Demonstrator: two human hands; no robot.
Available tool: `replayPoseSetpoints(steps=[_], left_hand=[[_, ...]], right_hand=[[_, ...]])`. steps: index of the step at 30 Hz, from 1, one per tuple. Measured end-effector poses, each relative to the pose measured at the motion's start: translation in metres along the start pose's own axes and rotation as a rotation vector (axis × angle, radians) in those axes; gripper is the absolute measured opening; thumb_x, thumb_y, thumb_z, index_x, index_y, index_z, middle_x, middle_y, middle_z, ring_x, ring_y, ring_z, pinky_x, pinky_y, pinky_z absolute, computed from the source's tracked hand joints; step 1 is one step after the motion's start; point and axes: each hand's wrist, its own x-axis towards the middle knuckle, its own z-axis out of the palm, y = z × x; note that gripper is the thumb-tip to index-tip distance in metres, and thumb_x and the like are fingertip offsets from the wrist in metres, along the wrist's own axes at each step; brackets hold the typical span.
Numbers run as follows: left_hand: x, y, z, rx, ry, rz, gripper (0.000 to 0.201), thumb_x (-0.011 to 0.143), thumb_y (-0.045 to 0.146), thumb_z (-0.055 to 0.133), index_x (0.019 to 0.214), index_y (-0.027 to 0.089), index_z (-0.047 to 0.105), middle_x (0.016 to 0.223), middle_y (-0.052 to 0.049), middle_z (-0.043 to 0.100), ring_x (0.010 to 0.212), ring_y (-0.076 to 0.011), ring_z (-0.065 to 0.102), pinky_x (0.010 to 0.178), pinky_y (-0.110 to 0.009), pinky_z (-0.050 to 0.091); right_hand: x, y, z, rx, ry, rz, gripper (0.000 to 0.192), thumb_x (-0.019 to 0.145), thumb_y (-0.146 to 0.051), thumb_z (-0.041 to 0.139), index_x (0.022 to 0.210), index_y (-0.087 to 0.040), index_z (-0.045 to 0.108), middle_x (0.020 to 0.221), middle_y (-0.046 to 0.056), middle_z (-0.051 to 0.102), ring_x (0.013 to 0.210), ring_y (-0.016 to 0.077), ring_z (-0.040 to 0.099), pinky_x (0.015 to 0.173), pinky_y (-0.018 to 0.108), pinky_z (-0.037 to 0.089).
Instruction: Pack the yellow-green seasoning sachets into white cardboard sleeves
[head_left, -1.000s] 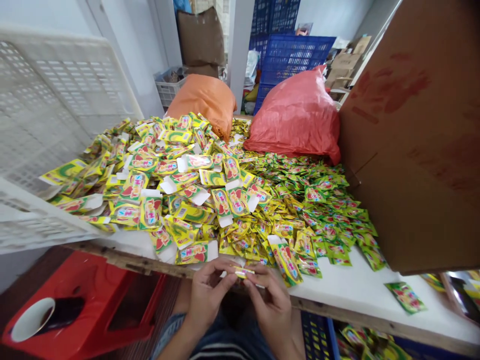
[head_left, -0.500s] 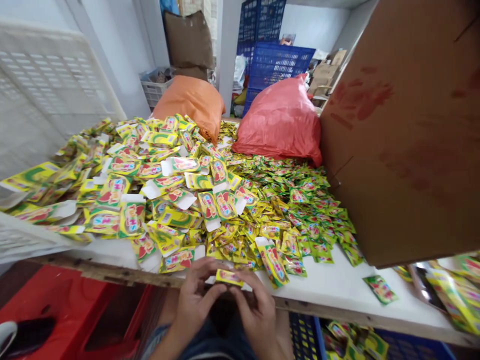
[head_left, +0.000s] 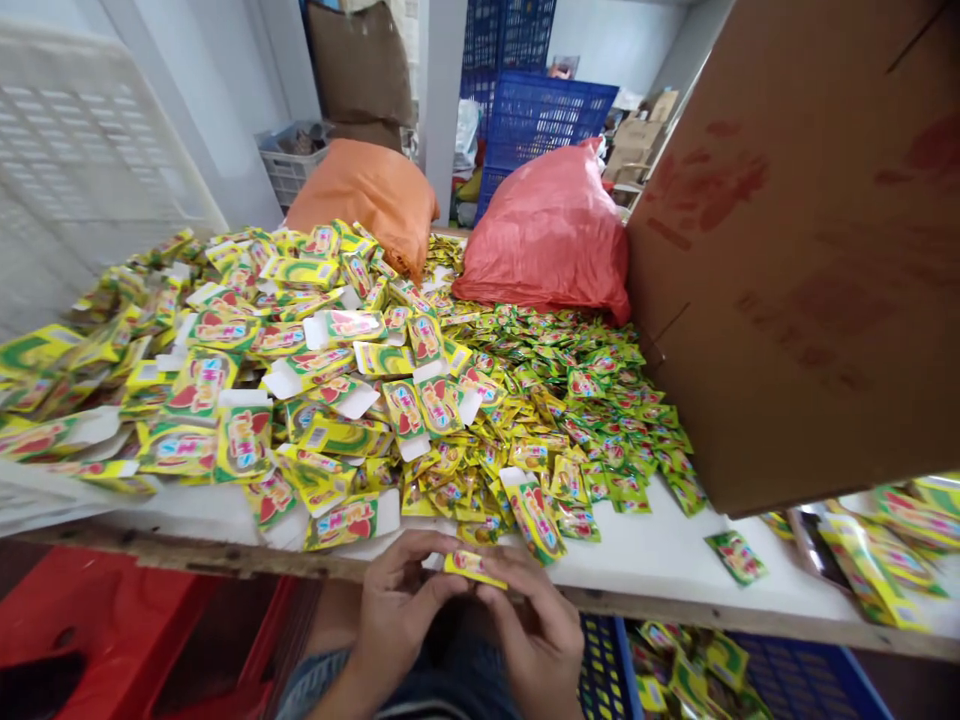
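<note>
The left hand [head_left: 397,610] and right hand [head_left: 536,625] are together pinching one small carton [head_left: 472,568] at the table edge [head_left: 675,600]. A slackening pinch is likely dropping it to the lap.

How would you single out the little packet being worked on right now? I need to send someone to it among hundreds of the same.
Start at the white table heaped with yellow-green packets and come to its near edge. There, the left hand and right hand pinch one small yellow packet between them. It alone is lifted clear of the table, while the others lie loose in the pile.
</note>
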Motion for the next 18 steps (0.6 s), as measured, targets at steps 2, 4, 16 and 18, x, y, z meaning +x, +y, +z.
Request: replayPoseSetpoints(steps=[2, 4, 16, 18], left_hand=[[0.000, 0.002, 0.004, -0.019, -0.058, 0.010, 0.025, 0.068, 0.016, 0.070, 0.090, 0.023, 0.064, 0.084, -0.002, 0.069, 0.079, -0.0180, 0.066, 0.069, -0.025, 0.054], [0.002, 0.004, 0.004, -0.044, -0.140, 0.007, 0.044, 0.069, 0.017, 0.070, 0.108, 0.027, 0.056, 0.095, -0.004, 0.068, 0.090, -0.0203, 0.064, 0.076, -0.029, 0.052], [0.019, -0.025, 0.027, 0.313, -0.252, -0.177, 0.023, 0.077, 0.030, 0.059, 0.098, 0.021, 0.061, 0.098, -0.007, 0.066, 0.088, -0.0204, 0.061, 0.080, -0.032, 0.048], [0.016, -0.029, 0.031, 0.222, -0.232, -0.208, 0.032, 0.076, 0.032, 0.060, 0.106, 0.020, 0.057, 0.102, -0.008, 0.065, 0.092, -0.0209, 0.062, 0.083, -0.033, 0.049]], right_hand=[[0.000, -0.003, -0.008, -0.015, -0.028, -0.013, 0.031, 0.078, -0.007, 0.058, 0.102, -0.027, 0.062, 0.093, 0.005, 0.067, 0.088, 0.0205, 0.063, 0.074, 0.034, 0.054], [0.004, -0.010, -0.035, -0.090, -0.063, -0.022, 0.031, 0.079, -0.009, 0.057, 0.103, -0.028, 0.061, 0.094, 0.004, 0.067, 0.088, 0.0202, 0.063, 0.074, 0.033, 0.054], [0.019, 0.047, -0.108, -0.735, -0.068, 0.223, 0.054, 0.068, -0.039, 0.068, 0.115, -0.018, 0.051, 0.084, 0.010, 0.067, 0.070, 0.0260, 0.064, 0.058, 0.035, 0.052], [0.013, 0.052, -0.063, -0.666, 0.000, 0.207, 0.050, 0.067, -0.031, 0.068, 0.112, -0.018, 0.049, 0.089, 0.010, 0.065, 0.079, 0.0294, 0.062, 0.067, 0.038, 0.052]])
